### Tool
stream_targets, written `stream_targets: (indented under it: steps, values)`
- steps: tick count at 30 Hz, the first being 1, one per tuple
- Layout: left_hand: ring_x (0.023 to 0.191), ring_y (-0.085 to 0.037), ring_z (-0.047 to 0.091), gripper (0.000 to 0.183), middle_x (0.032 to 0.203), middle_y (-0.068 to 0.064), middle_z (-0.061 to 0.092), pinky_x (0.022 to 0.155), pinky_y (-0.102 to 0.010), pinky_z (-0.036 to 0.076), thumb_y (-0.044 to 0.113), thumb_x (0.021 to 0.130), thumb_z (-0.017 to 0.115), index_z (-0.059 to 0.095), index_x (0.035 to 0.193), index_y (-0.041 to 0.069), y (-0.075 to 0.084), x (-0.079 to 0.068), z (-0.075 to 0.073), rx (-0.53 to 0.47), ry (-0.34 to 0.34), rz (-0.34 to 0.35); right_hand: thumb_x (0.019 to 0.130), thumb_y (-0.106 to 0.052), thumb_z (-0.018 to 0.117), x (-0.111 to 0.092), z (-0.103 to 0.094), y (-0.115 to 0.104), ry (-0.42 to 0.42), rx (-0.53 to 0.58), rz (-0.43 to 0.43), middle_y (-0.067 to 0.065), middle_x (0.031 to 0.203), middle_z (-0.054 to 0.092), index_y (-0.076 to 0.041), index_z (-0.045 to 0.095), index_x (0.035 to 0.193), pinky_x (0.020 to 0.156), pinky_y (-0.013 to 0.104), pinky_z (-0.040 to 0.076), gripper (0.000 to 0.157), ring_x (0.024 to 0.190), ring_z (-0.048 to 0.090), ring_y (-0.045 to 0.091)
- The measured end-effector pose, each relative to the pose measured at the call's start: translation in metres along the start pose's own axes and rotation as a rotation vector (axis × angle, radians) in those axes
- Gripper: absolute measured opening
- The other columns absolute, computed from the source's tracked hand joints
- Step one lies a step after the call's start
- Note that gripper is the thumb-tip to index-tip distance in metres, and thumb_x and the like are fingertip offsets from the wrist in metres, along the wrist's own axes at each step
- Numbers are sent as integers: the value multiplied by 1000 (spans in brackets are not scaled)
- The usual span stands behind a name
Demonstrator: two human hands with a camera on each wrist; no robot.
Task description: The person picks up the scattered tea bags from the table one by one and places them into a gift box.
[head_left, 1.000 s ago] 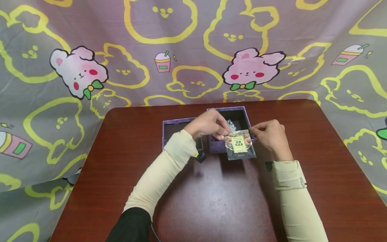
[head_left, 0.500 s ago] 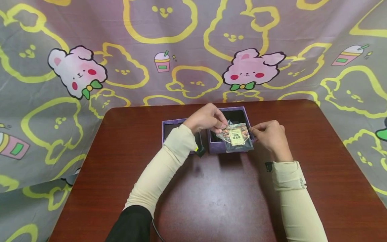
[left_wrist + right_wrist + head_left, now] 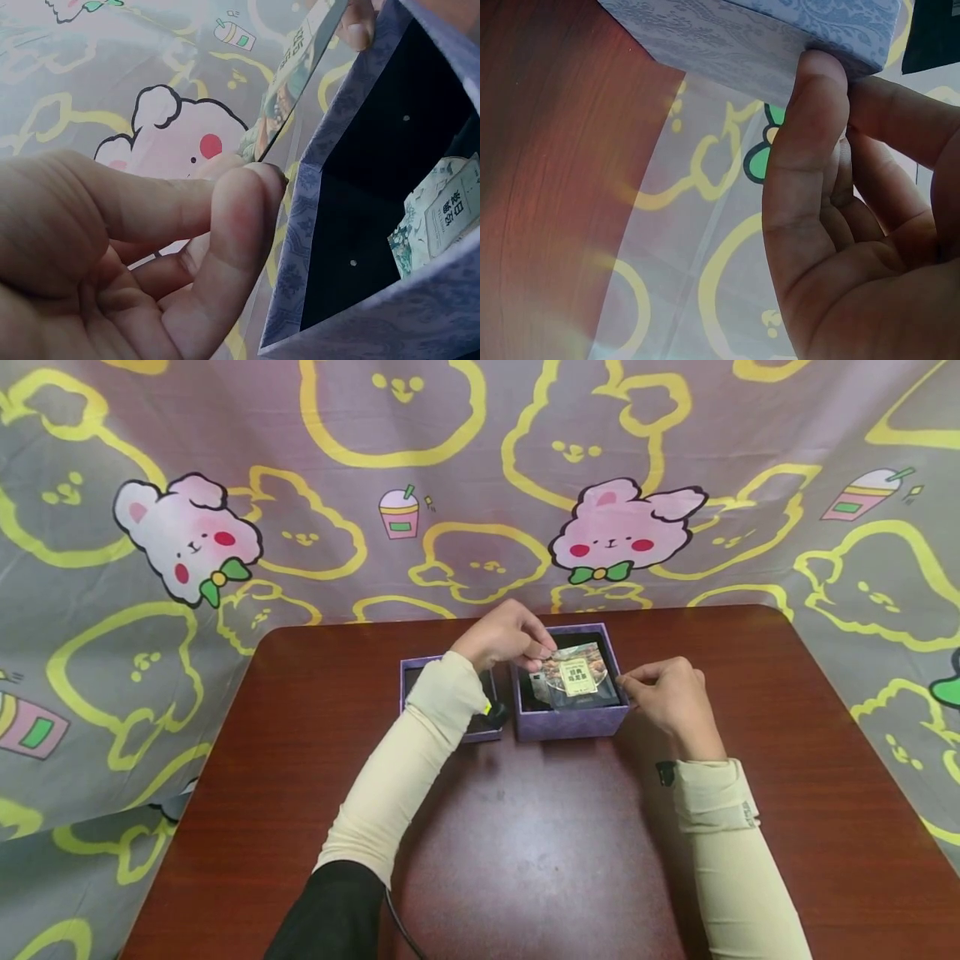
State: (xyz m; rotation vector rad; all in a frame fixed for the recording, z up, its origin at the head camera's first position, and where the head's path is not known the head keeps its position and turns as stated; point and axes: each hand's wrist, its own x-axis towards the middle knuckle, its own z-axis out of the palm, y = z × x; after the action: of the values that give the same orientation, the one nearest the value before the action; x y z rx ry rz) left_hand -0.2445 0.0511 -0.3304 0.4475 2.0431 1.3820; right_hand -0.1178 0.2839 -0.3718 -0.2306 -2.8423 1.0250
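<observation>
My left hand (image 3: 510, 639) pinches the top left corner of a dark tea sachet (image 3: 581, 677) with a pale label, between thumb and finger. The sachet hangs tilted over the opening of a purple patterned box (image 3: 573, 724). In the left wrist view, the held sachet (image 3: 289, 82) appears nearly edge-on beside the box rim. Another sachet, pale and printed (image 3: 450, 210), lies inside the dark interior. On the box's right side, my right hand (image 3: 671, 697) pinches the wall near a corner; the right wrist view shows thumb and finger on that edge (image 3: 780, 49).
Left of the box lies a shallower purple tray or lid (image 3: 480, 737), partly covered by my left forearm. Both stand on a brown wooden table (image 3: 495, 827), near its back edge. A patterned curtain (image 3: 465, 468) hangs behind.
My left hand has moved up and away with the sachet, from in front of the box to above its opening. My right hand has stayed at the box's side.
</observation>
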Motion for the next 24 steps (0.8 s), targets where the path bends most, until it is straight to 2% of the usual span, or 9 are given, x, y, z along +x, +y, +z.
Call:
stream_targets:
  steps: [8, 12, 15, 24]
  values:
    - [60, -17, 64, 6, 90, -18, 71, 68, -34, 62, -11, 90, 69, 75, 92, -9, -2, 12, -10, 15, 52, -24, 94, -26, 71, 0, 3, -1, 4, 1, 9, 2, 61, 70, -7, 82, 91, 61, 36, 44, 22, 71, 66, 25]
    - [62, -17, 64, 7, 92, -17, 72, 71, -36, 62, -9, 91, 69, 75, 94, -8, -2, 13, -11, 15, 59, -39, 94, -25, 71, -1, 3, -2, 3, -3, 6, 2, 61, 70, -8, 82, 92, 58, 35, 45, 21, 66, 68, 22]
    - [63, -17, 65, 7, 92, -17, 72, 77, -40, 61, -7, 90, 70, 75, 95, -7, -3, 12, -12, 2, 73, -46, 94, -25, 71, -1, 3, -2, -1, -6, 4, 2, 61, 70, -8, 82, 92, 59, 35, 44, 21, 70, 67, 24]
    - [64, -17, 67, 12, 90, -19, 73, 79, -43, 61, 0, 90, 75, 76, 96, -9, -9, 5, -18, 1, 142, -3, 94, -23, 71, 2, 1, -3, 9, -13, -32, 5, 62, 71, -6, 82, 91, 62, 36, 44, 20, 75, 66, 29]
